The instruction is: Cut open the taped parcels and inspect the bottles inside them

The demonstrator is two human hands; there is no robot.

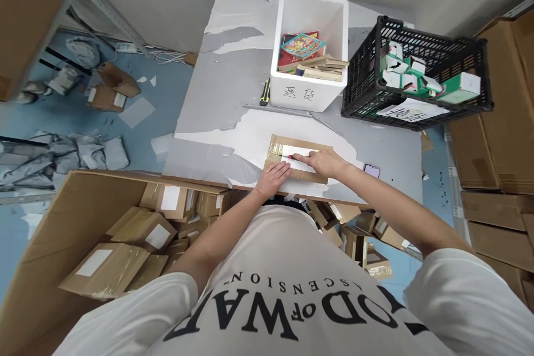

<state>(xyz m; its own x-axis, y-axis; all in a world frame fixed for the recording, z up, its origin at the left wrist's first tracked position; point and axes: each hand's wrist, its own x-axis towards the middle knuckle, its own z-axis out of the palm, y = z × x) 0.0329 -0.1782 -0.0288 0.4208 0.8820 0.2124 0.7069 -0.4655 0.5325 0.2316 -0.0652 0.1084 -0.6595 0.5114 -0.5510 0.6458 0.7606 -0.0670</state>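
Observation:
A flat cardboard box (308,173) with a white label (301,160) lies on the table near its front edge, clear tape over its left end. My right hand (327,163) is closed around a small red tool (291,157) with a thin dark tip, its index finger stretched along it. Most of the tool is hidden under the fingers, so its exact kind does not show. The tip touches the label's left part. Fingers extended, my left hand (273,179) rests flat on the box's lower left side.
A white foam box (308,89) with books stands behind, a yellow-black utility knife (265,92) beside it. Right of it is a black crate (417,105) with small green-white boxes. A phone (371,171) lies at right. A large carton (79,200) of parcels stands at left front.

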